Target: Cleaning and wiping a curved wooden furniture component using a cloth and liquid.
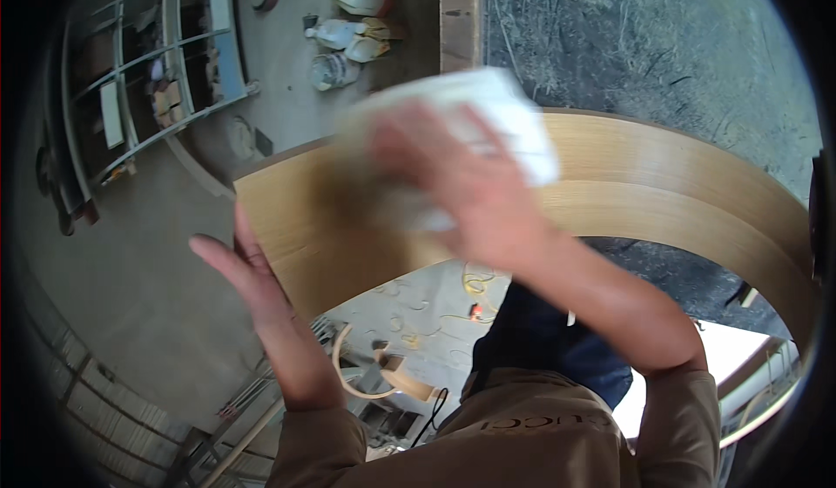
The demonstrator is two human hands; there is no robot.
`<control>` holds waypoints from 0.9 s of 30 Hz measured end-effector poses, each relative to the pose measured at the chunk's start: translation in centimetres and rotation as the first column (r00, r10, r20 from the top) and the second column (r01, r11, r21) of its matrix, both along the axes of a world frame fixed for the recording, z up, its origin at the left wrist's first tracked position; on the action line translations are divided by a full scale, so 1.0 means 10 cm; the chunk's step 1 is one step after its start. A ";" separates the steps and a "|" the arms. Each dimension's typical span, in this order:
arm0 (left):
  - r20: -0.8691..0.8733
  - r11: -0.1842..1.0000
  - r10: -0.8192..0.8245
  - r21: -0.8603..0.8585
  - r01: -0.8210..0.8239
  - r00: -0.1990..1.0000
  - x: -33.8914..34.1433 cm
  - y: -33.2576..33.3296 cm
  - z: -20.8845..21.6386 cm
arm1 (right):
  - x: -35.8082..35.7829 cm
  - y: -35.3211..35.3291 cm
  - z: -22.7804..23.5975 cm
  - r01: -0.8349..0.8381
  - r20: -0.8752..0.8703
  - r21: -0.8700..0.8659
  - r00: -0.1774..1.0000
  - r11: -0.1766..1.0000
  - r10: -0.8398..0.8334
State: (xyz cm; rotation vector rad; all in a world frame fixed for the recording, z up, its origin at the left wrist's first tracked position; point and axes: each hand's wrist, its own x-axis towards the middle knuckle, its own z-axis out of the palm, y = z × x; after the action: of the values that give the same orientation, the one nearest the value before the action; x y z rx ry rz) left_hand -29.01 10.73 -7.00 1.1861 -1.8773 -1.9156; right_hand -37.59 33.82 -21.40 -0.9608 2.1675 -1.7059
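A curved wooden panel (627, 153) with pale, smooth grain arcs across the view in front of me. My right hand (470, 192) is on a folded white cloth (514, 118) against the panel's left part; hand and cloth are smeared by motion. My left hand (257, 279) rests against the panel's left end. Its thumb sticks out away from the wood, and its fingers lie along the edge, partly hidden behind it.
A dark, scuffed tabletop (601, 44) lies beyond the panel, with a wooden strip (460, 26) along its left edge. Several plastic jugs (335, 70) stand on the floor. A metal rack (157, 70) is at far left. Below are a curved wooden piece (405, 382) and a yellow cord (475, 283).
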 end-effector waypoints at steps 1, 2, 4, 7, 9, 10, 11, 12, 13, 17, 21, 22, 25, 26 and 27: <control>-0.059 0.993 -0.120 0.013 0.121 0.991 0.08 -0.07 0.04 | 0.01 0.33 -0.20 0.010 -0.037 0.222 0.999 0.975 -0.002; -0.068 0.994 -0.104 0.029 0.106 0.992 0.10 -0.08 0.03 | 0.03 0.74 -0.42 0.063 -0.018 0.367 0.998 0.928 -0.061; -0.091 0.986 -0.151 0.060 0.156 0.984 0.10 -0.09 0.06 | 0.06 1.51 -0.64 0.202 -0.190 0.624 0.976 0.755 -0.104; -0.233 0.940 -0.145 0.272 0.207 0.962 0.12 -0.07 0.05 | 0.14 1.62 -0.61 0.303 -0.277 0.650 0.949 0.697 -0.154; -0.235 0.938 -0.141 0.279 0.206 0.962 0.10 -0.10 0.07 | 0.15 0.96 -0.36 0.109 0.015 0.490 0.991 0.865 -0.134; -0.227 0.939 -0.147 0.273 0.207 0.963 0.09 -0.10 0.06 | 0.14 0.47 -0.19 0.015 0.093 0.275 0.995 0.961 -0.042; -0.227 0.933 -0.156 0.285 0.219 0.961 0.04 -0.04 0.02 | 0.16 0.01 0.00 0.045 0.041 0.072 0.998 0.996 -0.048; -0.019 0.998 0.040 0.059 -0.039 0.999 -0.11 0.14 -0.01 | 0.25 -0.37 0.02 -0.036 0.201 -0.061 0.978 0.998 0.047; 0.054 0.976 0.206 -0.083 -0.201 0.977 -0.31 0.43 0.05 | 0.13 -0.49 0.37 0.047 -0.212 -0.058 0.976 0.997 -0.058; 0.040 0.927 0.357 -0.140 -0.349 0.933 -0.27 0.37 0.08 | 0.03 0.41 -0.18 -0.042 -0.034 0.188 0.998 0.981 0.050; 0.049 0.950 0.061 -0.308 -0.043 0.997 0.21 0.00 0.11 | 0.03 2.28 -0.60 0.172 -0.207 0.789 0.978 0.590 -0.008; 0.064 0.915 -0.033 -0.400 0.056 0.997 0.23 -0.01 0.06 | 0.07 2.58 -0.64 0.249 -0.285 0.813 0.958 0.527 -0.013; -0.013 0.972 0.142 -0.186 -0.142 0.990 -0.02 0.29 0.09 | 0.21 2.29 -0.64 0.255 -0.234 0.810 0.966 0.527 -0.108; -0.005 0.972 0.133 -0.193 -0.131 0.991 -0.05 0.24 0.07 | 0.30 2.05 -0.69 0.180 -0.203 0.735 0.978 0.654 -0.041; 0.025 0.986 0.109 -0.134 -0.104 0.994 -0.02 0.14 0.08 | 0.36 1.61 -0.57 0.066 -0.048 0.592 0.998 0.803 -0.046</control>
State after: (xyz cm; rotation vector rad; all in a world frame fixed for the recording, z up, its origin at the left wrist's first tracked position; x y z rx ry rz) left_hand -29.25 12.15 -6.15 1.2561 -1.8836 -1.6989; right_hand -33.98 49.90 -27.14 -0.7449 2.5256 -0.9022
